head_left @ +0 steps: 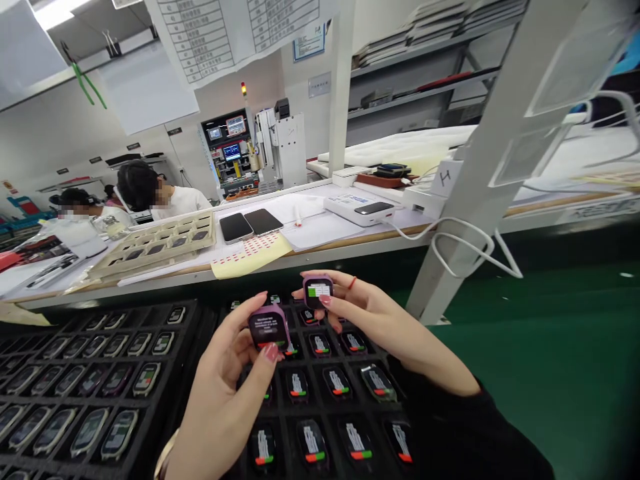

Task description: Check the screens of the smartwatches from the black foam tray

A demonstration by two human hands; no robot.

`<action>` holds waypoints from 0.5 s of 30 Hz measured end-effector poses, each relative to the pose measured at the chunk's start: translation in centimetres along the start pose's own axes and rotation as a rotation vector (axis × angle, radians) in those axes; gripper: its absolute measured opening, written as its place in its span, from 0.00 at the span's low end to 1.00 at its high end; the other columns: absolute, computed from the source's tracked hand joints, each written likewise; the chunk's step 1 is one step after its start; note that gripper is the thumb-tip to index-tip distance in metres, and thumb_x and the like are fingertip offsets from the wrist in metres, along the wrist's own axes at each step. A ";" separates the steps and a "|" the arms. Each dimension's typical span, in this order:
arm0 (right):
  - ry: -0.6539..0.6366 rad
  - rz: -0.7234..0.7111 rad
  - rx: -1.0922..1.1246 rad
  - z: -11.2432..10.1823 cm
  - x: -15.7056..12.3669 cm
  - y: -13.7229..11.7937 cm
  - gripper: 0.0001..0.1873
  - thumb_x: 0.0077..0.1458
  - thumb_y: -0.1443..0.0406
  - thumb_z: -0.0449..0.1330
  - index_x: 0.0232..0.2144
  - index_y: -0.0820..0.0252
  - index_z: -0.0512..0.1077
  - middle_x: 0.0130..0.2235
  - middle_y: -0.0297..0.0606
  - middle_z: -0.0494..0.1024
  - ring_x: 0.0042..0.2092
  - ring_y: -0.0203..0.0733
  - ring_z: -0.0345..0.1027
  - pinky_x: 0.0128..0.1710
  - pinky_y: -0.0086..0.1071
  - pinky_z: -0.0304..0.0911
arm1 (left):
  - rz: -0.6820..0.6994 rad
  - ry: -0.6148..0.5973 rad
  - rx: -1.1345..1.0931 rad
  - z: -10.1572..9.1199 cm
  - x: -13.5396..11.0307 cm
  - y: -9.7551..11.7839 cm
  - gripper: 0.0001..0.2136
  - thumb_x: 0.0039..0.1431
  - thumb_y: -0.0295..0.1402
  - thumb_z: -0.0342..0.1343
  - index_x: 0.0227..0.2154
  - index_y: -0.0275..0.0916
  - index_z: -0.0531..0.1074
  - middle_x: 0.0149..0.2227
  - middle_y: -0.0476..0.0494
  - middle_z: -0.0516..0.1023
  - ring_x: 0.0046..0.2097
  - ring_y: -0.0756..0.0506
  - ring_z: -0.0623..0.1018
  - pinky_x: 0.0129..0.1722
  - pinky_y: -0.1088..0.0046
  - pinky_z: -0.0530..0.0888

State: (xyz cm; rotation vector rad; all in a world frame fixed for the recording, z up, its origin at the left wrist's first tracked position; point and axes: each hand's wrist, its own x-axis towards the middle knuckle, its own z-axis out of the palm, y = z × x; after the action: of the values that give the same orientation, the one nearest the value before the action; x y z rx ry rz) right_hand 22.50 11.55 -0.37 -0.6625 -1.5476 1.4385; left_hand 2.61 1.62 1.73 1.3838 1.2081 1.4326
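Above a black compartmented tray (295, 407) full of lit smartwatch bodies, the person's two hands each hold one purple watch body. The left hand (227, 377) grips a purple smartwatch (270, 327) between thumb and fingers, screen facing the camera and showing dark text with a red and green strip at its lower edge. The right hand (375, 320), with a red ring on one finger, pinches a second purple smartwatch (317, 290) just beyond and slightly above the first, its screen showing a green and white panel; the two watches are close together but do not appear to touch. Both are lifted clear of the tray, whose compartments below hold watch bodies with white text and red-green bars on their screens. To the left lies another black tray (75, 400) of watch bodies with paler screens. Beyond the trays runs a long table (350, 243) carrying two dark phones (249, 225) side by side, a yellow sheet of small red stickers (250, 253), a beige tray (155, 243) with dark parts in its pockets, and a white box (357, 208) with a white cable (465, 250) looping off the edge. Two other people (150, 190) sit at the far left behind the table.
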 end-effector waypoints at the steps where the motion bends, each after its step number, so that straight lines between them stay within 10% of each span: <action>1: -0.002 0.000 -0.001 0.0 0.0 0.1 0.27 0.60 0.53 0.64 0.56 0.59 0.67 0.49 0.47 0.77 0.33 0.39 0.66 0.30 0.31 0.62 | 0.001 -0.015 0.010 0.0 0.2 -0.2 0.20 0.61 0.38 0.60 0.56 0.53 0.70 0.52 0.47 0.77 0.50 0.48 0.77 0.48 0.80 0.75; 15: 0.014 0.019 -0.023 0.2 0.0 0.0 0.30 0.58 0.49 0.66 0.56 0.58 0.68 0.49 0.46 0.77 0.33 0.40 0.68 0.30 0.32 0.64 | 0.002 0.004 0.057 0.5 0.8 -0.6 0.24 0.58 0.34 0.62 0.58 0.49 0.67 0.53 0.44 0.75 0.41 0.50 0.74 0.38 0.77 0.72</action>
State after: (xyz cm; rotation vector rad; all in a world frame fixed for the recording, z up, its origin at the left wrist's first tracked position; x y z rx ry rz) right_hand 22.35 11.49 -0.36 -0.7013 -1.5536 1.4293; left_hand 2.95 2.55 1.27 1.4215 1.2596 1.4129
